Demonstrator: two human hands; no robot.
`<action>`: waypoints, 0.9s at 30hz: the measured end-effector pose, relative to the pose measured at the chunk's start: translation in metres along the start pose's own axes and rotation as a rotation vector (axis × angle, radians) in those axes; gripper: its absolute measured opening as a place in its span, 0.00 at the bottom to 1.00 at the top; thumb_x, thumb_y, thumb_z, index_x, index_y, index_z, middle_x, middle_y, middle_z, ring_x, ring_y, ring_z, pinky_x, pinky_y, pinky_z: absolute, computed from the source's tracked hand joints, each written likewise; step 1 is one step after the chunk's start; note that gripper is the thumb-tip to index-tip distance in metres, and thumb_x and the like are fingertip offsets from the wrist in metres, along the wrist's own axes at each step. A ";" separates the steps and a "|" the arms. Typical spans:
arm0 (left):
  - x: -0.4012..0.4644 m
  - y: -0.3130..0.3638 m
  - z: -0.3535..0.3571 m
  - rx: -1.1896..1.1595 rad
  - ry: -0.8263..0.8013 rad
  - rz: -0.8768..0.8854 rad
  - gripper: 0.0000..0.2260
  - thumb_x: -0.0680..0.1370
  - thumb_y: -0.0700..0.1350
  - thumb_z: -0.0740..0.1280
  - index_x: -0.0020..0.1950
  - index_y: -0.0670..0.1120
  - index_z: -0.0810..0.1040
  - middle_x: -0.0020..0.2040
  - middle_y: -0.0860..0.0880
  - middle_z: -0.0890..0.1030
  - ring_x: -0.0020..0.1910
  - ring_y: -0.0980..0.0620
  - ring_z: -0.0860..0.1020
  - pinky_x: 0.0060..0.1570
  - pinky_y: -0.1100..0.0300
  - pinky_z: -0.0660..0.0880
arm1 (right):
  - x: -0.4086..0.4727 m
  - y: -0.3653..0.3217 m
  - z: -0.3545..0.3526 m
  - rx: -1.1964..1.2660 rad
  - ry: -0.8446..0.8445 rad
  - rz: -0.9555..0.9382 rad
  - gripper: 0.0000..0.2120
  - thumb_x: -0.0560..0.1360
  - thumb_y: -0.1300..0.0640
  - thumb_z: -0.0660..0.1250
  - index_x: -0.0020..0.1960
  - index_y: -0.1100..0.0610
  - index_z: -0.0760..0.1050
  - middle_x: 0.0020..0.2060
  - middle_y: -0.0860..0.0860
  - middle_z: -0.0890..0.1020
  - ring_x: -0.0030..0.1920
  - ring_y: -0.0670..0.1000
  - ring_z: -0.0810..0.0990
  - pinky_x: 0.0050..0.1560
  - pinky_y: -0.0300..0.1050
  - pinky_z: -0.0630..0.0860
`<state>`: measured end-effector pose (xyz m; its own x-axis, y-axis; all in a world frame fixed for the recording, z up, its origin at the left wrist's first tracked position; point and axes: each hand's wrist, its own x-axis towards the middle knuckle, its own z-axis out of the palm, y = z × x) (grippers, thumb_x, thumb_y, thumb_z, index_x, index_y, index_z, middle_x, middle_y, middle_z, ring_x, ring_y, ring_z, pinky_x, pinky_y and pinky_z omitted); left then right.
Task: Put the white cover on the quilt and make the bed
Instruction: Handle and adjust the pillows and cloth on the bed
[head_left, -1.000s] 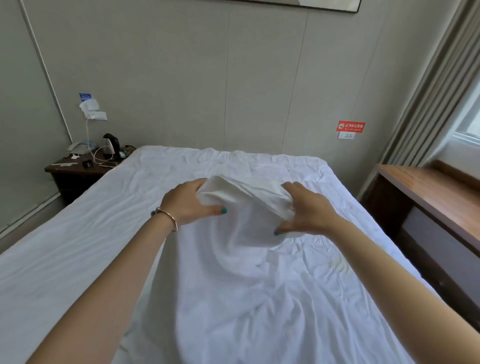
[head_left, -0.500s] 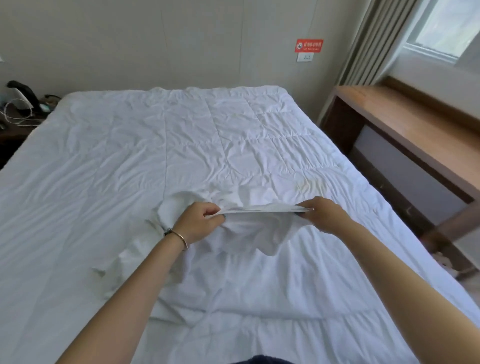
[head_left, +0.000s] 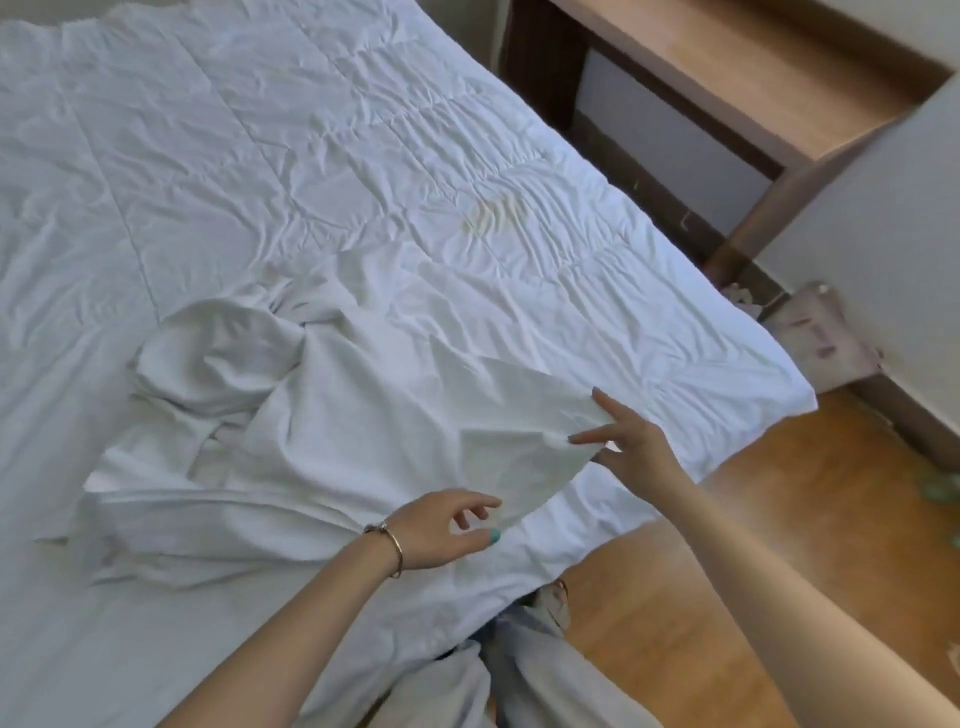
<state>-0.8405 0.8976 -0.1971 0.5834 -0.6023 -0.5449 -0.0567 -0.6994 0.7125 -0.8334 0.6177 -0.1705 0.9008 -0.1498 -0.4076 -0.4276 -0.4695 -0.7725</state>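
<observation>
Two hands at lower centre: left hand (head_left: 441, 530) loosely curled, right hand (head_left: 626, 447) splayed, touching crumpled thin white cotton cover (head_left: 332, 441) on stitched white quilt (head_left: 322, 171). Limp, light, probably slippery; best pinched at corner hem.

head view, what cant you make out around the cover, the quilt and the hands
- Opening of the white cover: lost in its own bunched folds.
- Near end of the quilt: overlaid by the cover.
- Right hand: fingers spread at the cover's edge; motion blur hides whether they touch it.
- Left hand: loosely curled over the cover; a pinch cannot be confirmed.
- Head of the bed: cut off by the top edge.
</observation>
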 end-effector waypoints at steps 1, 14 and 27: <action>0.008 0.007 0.002 -0.018 0.090 0.006 0.17 0.78 0.56 0.65 0.67 0.59 0.72 0.56 0.60 0.76 0.51 0.62 0.74 0.56 0.64 0.72 | -0.002 0.013 -0.003 0.020 0.004 -0.005 0.22 0.71 0.69 0.73 0.44 0.39 0.82 0.72 0.45 0.68 0.56 0.38 0.77 0.50 0.26 0.71; 0.134 0.098 0.003 0.166 0.569 0.065 0.16 0.80 0.45 0.65 0.68 0.52 0.74 0.65 0.54 0.75 0.64 0.54 0.71 0.64 0.58 0.68 | 0.063 0.055 -0.052 1.117 0.013 0.622 0.12 0.74 0.68 0.71 0.57 0.66 0.74 0.53 0.60 0.81 0.50 0.58 0.82 0.57 0.56 0.79; 0.247 0.149 -0.071 0.129 0.217 0.079 0.08 0.67 0.58 0.75 0.36 0.58 0.77 0.35 0.64 0.78 0.35 0.60 0.72 0.41 0.57 0.70 | 0.084 0.067 -0.123 0.641 0.396 0.109 0.15 0.77 0.67 0.56 0.44 0.49 0.72 0.38 0.45 0.74 0.37 0.48 0.70 0.36 0.43 0.66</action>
<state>-0.6476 0.6715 -0.1939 0.7324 -0.5702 -0.3720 -0.2035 -0.7049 0.6795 -0.7768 0.4669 -0.1964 0.7587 -0.5246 -0.3861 -0.3674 0.1449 -0.9187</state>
